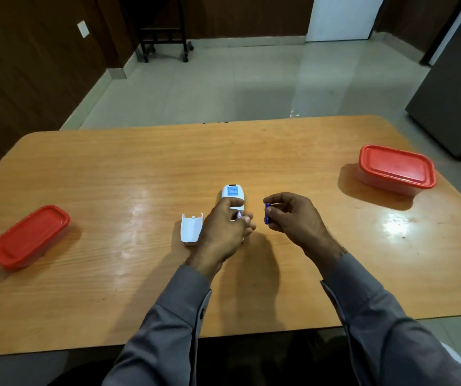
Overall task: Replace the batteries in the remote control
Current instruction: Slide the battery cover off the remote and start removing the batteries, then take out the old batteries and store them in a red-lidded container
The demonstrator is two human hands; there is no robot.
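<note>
Batteries look light and slick: right hand (pixel 293 215) pinches a blue AAA battery (pixel 267 213) by its ends; left hand (pixel 223 227) pinches another at the remote control (pixel 233 197), mid-worktop (pixel 112 168).

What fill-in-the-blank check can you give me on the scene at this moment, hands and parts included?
1. The right hand pinches a ____ battery.
2. The battery cover lies on the table to the ____ of the remote control.
3. The left hand rests on the ____.
4. Both containers have ____ lids.

Missing words: blue; left; remote control; red
</note>
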